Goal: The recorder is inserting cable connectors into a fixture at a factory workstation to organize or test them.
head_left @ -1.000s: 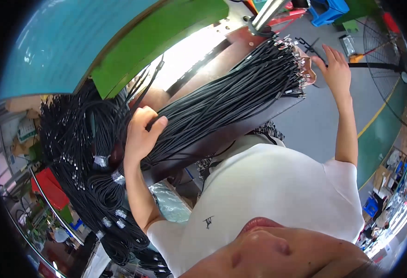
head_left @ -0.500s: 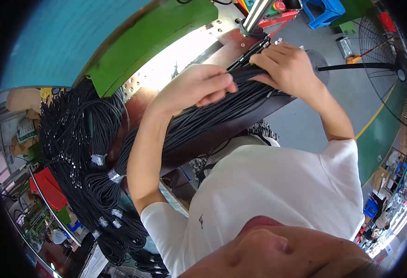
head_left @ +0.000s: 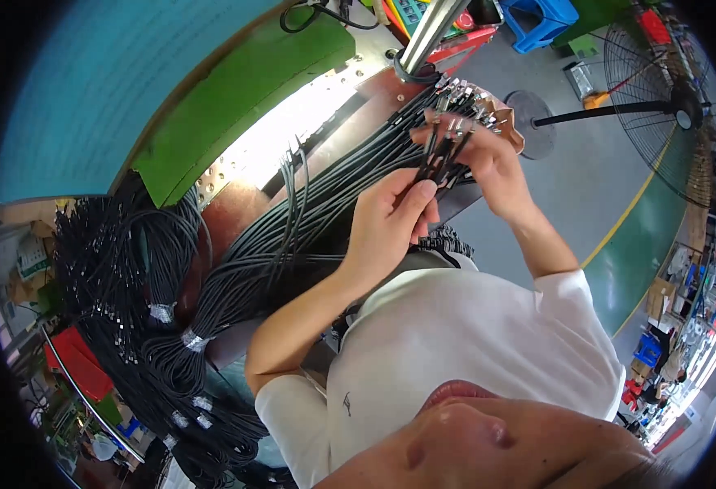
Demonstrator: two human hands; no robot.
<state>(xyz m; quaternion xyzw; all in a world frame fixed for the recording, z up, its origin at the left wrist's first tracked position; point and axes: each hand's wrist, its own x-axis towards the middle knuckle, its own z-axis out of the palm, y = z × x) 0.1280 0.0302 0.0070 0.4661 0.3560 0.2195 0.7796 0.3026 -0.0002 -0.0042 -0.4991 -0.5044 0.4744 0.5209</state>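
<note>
The left hand (head_left: 386,224) is closed, thumb over fingers, around a bunch of slim black cables (head_left: 435,169) with shiny metal ends, held just by the right end of a long cable pile (head_left: 338,175). The right hand (head_left: 495,169) is partly curled at those ends and blurred; whether it grips them, I cannot tell. The pile lies slantwise on a reddish-brown surface (head_left: 236,205), its smooth strands gathered at the left by crinkled silvery wrap (head_left: 193,341). Faint marks on the glossy blue sheet (head_left: 89,106) are unreadable; a small dark emblem (head_left: 347,403) marks the white shirt (head_left: 472,350)
</note>
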